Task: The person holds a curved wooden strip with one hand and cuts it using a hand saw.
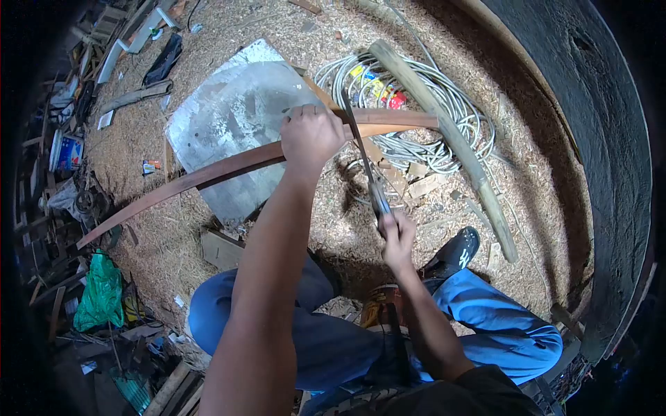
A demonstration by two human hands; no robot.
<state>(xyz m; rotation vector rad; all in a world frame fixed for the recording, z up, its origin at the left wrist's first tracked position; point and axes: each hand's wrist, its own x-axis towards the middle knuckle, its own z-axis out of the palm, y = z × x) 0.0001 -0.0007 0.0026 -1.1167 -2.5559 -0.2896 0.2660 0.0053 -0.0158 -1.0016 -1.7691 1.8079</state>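
My left hand (312, 135) is closed over a long, slightly curved wooden strip (208, 166). The strip runs from the lower left up to the right, passing over a pale worn board (236, 104). In my right hand (397, 239) is the handle of a hand saw (368, 163). Its dark blade, seen almost edge-on, crosses the strip just right of my left hand. Whether its edge bites into the wood cannot be made out. Beyond the blade, the strip's right end lies near a rough wooden pole (444, 125).
Coiled pale cable (479, 128) lies under the pole on ground strewn with wood shavings. A large dark curved wall (610, 139) stands at the right. Scrap wood and a green plastic bag (99, 295) lie at the left. My shoe (454, 253) rests near the pole's lower end.
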